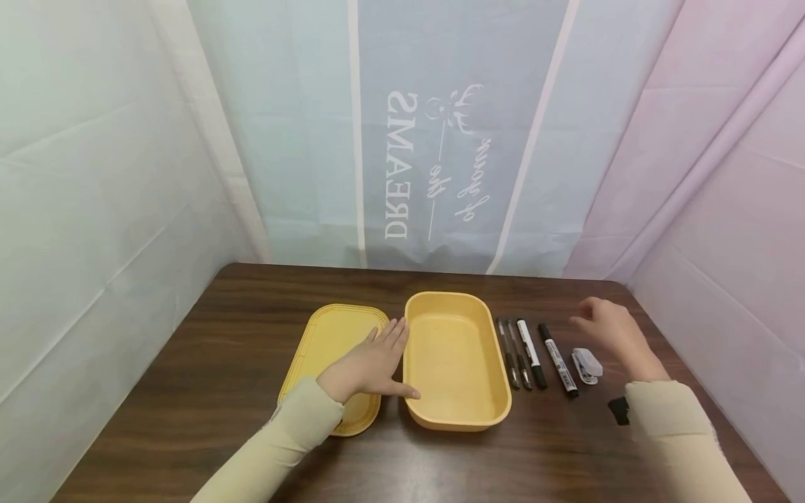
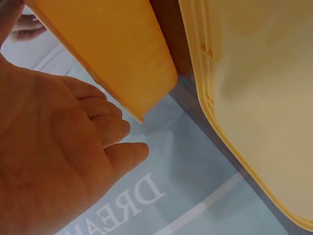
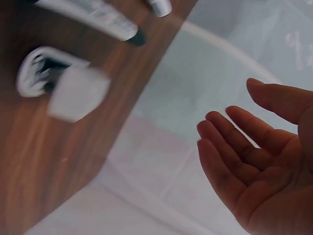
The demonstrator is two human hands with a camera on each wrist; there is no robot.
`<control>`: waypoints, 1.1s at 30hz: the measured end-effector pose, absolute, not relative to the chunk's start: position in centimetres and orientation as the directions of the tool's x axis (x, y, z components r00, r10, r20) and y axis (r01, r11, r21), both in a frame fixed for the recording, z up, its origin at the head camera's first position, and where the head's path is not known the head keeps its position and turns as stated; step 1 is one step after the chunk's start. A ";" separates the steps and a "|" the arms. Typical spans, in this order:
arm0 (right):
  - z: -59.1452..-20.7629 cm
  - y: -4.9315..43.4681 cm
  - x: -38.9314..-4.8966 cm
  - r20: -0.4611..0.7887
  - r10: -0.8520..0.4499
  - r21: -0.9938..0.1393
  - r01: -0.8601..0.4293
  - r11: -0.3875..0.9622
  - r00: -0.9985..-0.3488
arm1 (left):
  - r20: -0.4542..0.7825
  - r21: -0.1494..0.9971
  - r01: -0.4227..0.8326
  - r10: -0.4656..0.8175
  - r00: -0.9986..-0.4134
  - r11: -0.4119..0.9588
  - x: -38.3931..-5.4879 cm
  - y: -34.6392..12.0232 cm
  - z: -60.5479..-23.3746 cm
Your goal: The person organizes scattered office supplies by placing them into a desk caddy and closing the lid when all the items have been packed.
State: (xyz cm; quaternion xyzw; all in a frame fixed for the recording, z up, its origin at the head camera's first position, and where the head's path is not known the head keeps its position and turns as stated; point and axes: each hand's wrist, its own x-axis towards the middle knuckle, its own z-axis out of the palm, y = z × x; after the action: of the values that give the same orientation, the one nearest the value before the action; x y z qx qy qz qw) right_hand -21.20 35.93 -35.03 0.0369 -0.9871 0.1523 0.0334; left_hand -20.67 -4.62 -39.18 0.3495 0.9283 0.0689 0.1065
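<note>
My left hand (image 1: 375,363) is spread with its fingers straight, fingertips and thumb at the left rim of a yellow plastic box (image 1: 458,419). Part of that hand and its sleeve overlap a yellow lid (image 1: 327,335) lying left of the box. In the left wrist view the palm (image 2: 58,147) holds nothing. Over the table's right side, my right hand (image 1: 613,328) hangs with loosely bent fingers and nothing in it. Nearest to it is a small white stapler (image 1: 587,365). A marker (image 1: 558,360) with black ends lies just left of the stapler.
Between box and marker lie two clear-barrelled pens (image 1: 506,355) and a white marker (image 1: 529,342) with a black end. A small black piece (image 1: 619,411) sits beside the right sleeve. Cloth curtains (image 1: 302,140) enclose the dark wooden table (image 1: 207,370) at the back and sides.
</note>
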 end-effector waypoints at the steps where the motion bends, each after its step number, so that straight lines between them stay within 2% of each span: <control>1: -35.2 36.5 -21.2 0.057 -0.058 -0.302 -0.073 0.951 -0.997 | -0.154 0.206 0.633 0.664 -0.732 0.746 -20.6 -4.6 -39.1; 7: -36.2 38.5 -21.1 -0.160 -0.021 -0.333 0.034 0.942 -0.987 | -0.169 0.226 0.634 0.671 -0.722 0.739 -20.6 -4.9 -38.9; 11: -36.9 38.9 -21.3 -0.247 0.033 -0.331 0.116 0.936 -0.968 | -0.167 0.209 0.636 0.668 -0.725 0.743 -20.8 -4.9 -39.0; 24: -38.4 38.8 -21.4 -0.234 0.130 -0.303 0.200 0.932 -0.963 | -0.170 0.178 0.645 0.669 -0.724 0.743 -21.1 -4.3 -39.3; 33: -39.6 37.3 -21.9 -0.217 0.191 -0.219 0.239 0.946 -0.957 | -0.164 0.182 0.643 0.668 -0.726 0.744 -20.9 -4.3 -39.5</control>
State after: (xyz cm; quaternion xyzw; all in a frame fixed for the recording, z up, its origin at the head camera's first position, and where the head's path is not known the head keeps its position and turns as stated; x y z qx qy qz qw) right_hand -21.87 37.34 -39.57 -0.1094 -0.9816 0.1225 -0.0970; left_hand -20.85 -4.35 -39.47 0.3535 0.9273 0.0564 0.1098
